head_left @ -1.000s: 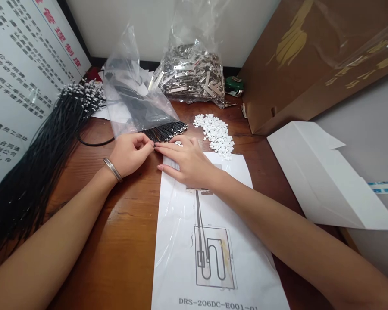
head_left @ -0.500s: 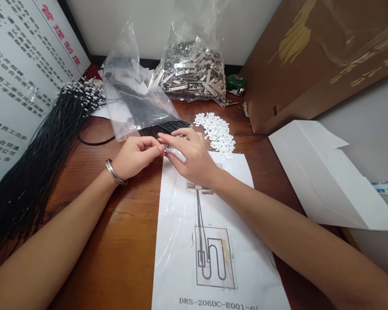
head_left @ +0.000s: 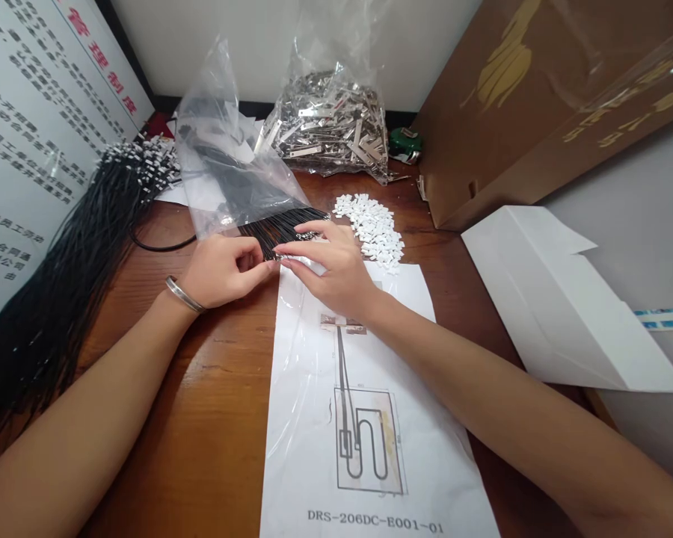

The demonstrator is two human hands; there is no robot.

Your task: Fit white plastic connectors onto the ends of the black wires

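Note:
My left hand [head_left: 221,270] has thumb and forefinger pinched at the near ends of a bundle of black wires [head_left: 277,228]. The wire end between those fingertips is mostly hidden. Right against it, my right hand [head_left: 336,265] has its thumb and forefinger closed together, on something too small to make out; its other fingers stretch over the metal-tipped wire ends. The bundle comes out of a clear plastic bag [head_left: 213,183]. Just right of my right hand lies a pile of small white plastic connector housings [head_left: 373,228].
A printed drawing sheet [head_left: 297,448] lies under my right forearm. Behind stands a clear bag of metal strips [head_left: 330,127], beside a green tape measure [head_left: 405,144]. More black wires with white ends [head_left: 78,254] hang at left. A brown box [head_left: 482,149] and folded white card [head_left: 561,306] stand right.
Both hands shifted slightly right, then back a little left, staying fingertip to fingertip. My right thumb has moved up to close with the forefinger. The camera view has shifted slightly.

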